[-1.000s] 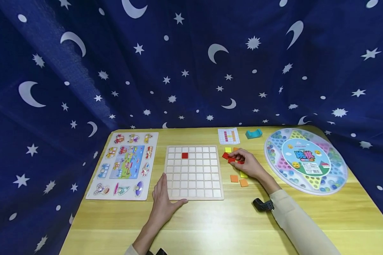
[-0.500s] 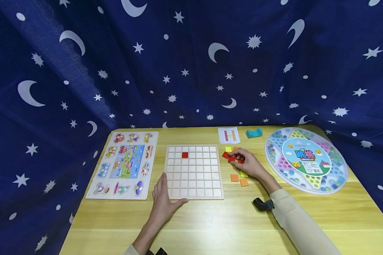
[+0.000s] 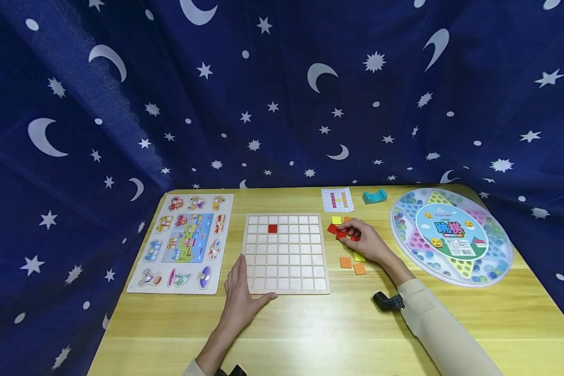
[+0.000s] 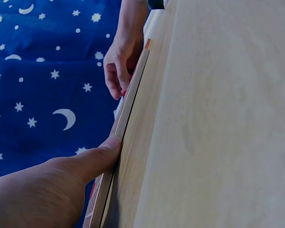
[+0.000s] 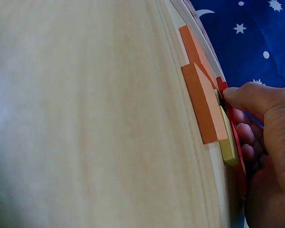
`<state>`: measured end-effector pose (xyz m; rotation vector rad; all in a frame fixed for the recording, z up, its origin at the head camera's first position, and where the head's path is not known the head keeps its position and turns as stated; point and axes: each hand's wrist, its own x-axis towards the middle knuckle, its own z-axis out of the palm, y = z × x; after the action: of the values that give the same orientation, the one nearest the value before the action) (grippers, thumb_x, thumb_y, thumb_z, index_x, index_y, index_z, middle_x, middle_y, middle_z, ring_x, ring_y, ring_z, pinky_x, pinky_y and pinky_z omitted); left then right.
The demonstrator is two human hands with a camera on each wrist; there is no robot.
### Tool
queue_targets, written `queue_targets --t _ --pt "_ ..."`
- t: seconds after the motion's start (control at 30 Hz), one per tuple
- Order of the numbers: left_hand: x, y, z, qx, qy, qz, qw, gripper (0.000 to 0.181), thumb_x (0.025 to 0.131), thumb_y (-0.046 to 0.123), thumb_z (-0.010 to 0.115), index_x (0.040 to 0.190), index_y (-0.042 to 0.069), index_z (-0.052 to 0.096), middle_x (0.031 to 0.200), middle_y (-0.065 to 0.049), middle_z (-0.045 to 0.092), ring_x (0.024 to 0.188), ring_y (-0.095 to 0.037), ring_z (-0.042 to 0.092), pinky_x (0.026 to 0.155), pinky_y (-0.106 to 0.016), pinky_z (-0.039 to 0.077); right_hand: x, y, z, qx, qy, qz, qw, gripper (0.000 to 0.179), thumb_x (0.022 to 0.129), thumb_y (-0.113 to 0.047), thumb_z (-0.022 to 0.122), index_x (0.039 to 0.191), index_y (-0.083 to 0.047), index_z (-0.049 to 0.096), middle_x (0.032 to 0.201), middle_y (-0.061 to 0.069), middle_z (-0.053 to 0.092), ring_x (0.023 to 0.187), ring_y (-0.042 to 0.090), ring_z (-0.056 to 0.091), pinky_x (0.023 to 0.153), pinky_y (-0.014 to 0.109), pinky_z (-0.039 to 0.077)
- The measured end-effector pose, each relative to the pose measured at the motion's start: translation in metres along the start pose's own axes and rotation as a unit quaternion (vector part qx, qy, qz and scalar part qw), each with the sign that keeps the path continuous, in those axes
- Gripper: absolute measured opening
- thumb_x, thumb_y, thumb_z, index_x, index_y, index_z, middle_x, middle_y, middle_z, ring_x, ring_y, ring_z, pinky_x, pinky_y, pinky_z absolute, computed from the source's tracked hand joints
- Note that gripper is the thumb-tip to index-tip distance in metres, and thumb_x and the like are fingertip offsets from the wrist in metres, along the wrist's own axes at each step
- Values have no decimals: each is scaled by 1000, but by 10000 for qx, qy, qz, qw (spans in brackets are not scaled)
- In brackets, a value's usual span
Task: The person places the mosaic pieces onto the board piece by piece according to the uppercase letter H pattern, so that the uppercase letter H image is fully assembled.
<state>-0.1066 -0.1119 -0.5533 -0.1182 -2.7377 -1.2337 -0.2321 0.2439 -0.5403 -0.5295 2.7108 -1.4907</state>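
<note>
A wooden grid board (image 3: 284, 265) lies mid-table, with one red tile (image 3: 272, 228) in a cell of its second row. Along the board's left and front edges, my left hand (image 3: 237, 300) rests with fingers and thumb spread straight; its thumb (image 4: 102, 154) touches the front edge in the left wrist view. To the right of the board, my right hand (image 3: 367, 244) pinches a red square tile (image 3: 341, 236) among the loose tiles, partly hiding them. Another red tile (image 3: 332, 228) lies beside its fingertips. Around it are a yellow tile (image 3: 336, 220) and orange tiles (image 3: 345, 262).
A printed pattern card (image 3: 337, 200) and a teal block (image 3: 374, 197) lie at the back. On the right is a round Chinese checkers box (image 3: 451, 232); on the left, a vehicle knob puzzle (image 3: 136, 284). A starry blue cloth (image 3: 282, 130) hangs behind the table.
</note>
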Motion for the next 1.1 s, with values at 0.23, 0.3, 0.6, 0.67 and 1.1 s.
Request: queue_targets --t 0.23,0.3,0.6,0.67,1.1 --pt "0 0 0 22 1 14 10000 127 62 38 92 154 -4 15 156 -25 24 139 -41 26 108 -52 19 1 3 1 -16 26 -38 10000 25 85 -5 74 110 -2 69 94 13 62 82 23 51 68 20 43" --pt "0 0 0 2 8 19 10000 127 62 38 92 154 -4 15 156 -25 24 139 -41 26 108 -52 19 1 3 1 -17 38 -43 10000 25 85 -6 74 110 -2 69 94 13 62 82 24 51 68 20 43" --pt "0 0 0 44 37 18 10000 127 62 38 92 154 -5 15 156 -25 24 139 -41 26 108 -52 19 0 1 1 -215 -17 -50 9998 26 85 -7 74 110 -4 69 93 10 62 81 20 51 69 22 43" --pt "1 1 3 -5 55 36 10000 127 61 38 92 154 -5 16 156 -25 24 139 -41 26 108 -52 19 0 -1 -2 -277 -3 -56 9996 26 85 -6 74 110 -4 69 94 10 62 80 20 51 69 22 44" --pt "0 -3 1 -27 89 179 9998 127 61 38 92 152 -8 17 154 -28 25 136 -43 28 104 -54 20 1 -12 0 -596 -97 -53 9982 24 86 -6 73 110 -5 69 96 8 63 79 18 52 67 22 45"
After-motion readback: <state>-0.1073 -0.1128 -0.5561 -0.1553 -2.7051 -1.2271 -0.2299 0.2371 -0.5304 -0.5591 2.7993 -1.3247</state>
